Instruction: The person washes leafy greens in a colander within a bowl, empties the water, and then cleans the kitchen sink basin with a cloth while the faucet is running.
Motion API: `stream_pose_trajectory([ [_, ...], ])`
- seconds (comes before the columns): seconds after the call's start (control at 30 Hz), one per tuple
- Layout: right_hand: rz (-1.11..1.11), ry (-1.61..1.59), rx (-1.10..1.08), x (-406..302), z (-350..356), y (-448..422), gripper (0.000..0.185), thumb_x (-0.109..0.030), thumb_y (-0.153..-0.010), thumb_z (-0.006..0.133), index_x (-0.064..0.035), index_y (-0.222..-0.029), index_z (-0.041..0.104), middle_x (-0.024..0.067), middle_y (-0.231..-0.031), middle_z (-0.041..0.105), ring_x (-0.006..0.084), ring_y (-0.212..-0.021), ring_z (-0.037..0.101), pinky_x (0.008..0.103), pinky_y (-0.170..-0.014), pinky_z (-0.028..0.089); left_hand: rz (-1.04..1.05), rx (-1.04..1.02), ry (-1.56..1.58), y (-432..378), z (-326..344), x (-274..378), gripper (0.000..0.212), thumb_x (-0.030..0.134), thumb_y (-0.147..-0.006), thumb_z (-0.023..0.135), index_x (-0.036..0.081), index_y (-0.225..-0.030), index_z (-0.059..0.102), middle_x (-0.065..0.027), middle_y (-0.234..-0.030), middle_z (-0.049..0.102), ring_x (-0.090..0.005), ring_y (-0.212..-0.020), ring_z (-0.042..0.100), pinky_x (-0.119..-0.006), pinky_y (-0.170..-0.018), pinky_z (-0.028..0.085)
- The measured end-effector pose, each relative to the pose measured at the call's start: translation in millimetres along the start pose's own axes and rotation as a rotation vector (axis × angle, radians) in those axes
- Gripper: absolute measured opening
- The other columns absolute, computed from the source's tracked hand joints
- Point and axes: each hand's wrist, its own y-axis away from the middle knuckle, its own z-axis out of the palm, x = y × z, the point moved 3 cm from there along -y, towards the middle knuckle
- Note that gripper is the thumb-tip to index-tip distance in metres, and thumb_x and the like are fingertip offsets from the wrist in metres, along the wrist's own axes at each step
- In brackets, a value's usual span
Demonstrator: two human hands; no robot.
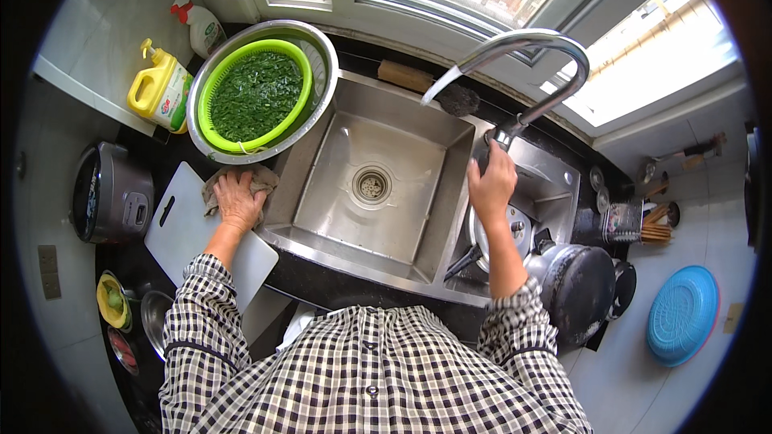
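My left hand presses a damp-looking grey-brown cloth against the counter, over the corner of a white cutting board. My right hand reaches across the small basin, its fingers at the base of the chrome gooseneck faucet; the handle is mostly hidden. A short whitish streak hangs from the spout, and I cannot tell whether it is water or a nozzle. Below lies the large stainless steel sink basin, wet, with a drain strainer in it.
Chopped greens fill a green colander inside a metal bowl. A yellow pump bottle and a rice cooker stand left. A pot lid is in the small basin, beside a blackened pot. A blue basket is at right.
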Motion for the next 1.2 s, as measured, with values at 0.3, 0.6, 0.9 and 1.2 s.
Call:
stream_pose_trajectory([
  [0.3,0.399,-0.161,-0.256,-34,190,81,0.054,-0.020,-0.084,0.057,0.0019,-0.130,0.040,0.0209,-0.135,0.040,0.0366,-0.129,0.033,0.0442,-0.108,0.023,-0.028,-0.034,0.015,0,6,3,0.057,0.034,-0.062,0.066,0.013,-0.113,0.052,-0.0181,-0.109,0.043,-0.0370,-0.094,0.040,-0.050,-0.084,0.033],
  [0.6,0.498,0.151,-0.313,-37,301,46,0.047,-0.022,-0.084,0.057,0.0036,-0.122,0.045,0.0216,-0.126,0.045,0.0375,-0.122,0.037,0.0487,-0.107,0.024,-0.031,-0.091,0.102,3,1,1,0.066,0.030,-0.057,0.066,0.017,-0.118,0.044,-0.0207,-0.113,0.040,-0.0424,-0.102,0.038,-0.054,-0.087,0.031],
  [0.9,0.324,-0.805,-0.251,-207,347,88,0.040,-0.004,-0.075,0.056,0.0081,-0.113,0.049,0.0257,-0.120,0.046,0.0435,-0.116,0.040,0.0518,-0.104,0.029,0.002,-0.082,0.115,-4,3,3,0.068,0.029,-0.057,0.064,0.016,-0.121,0.043,-0.0218,-0.118,0.040,-0.0431,-0.105,0.037,-0.055,-0.089,0.030],
  [1.2,-0.790,-0.768,-0.751,-213,288,190,0.019,-0.018,-0.076,0.061,-0.0069,-0.092,0.058,0.0102,-0.098,0.053,0.0293,-0.098,0.049,0.0450,-0.093,0.039,-0.010,-0.075,0.077,-2,5,1,0.064,0.032,-0.060,0.062,0.014,-0.119,0.045,-0.0222,-0.114,0.041,-0.0425,-0.103,0.038,-0.054,-0.088,0.031],
])
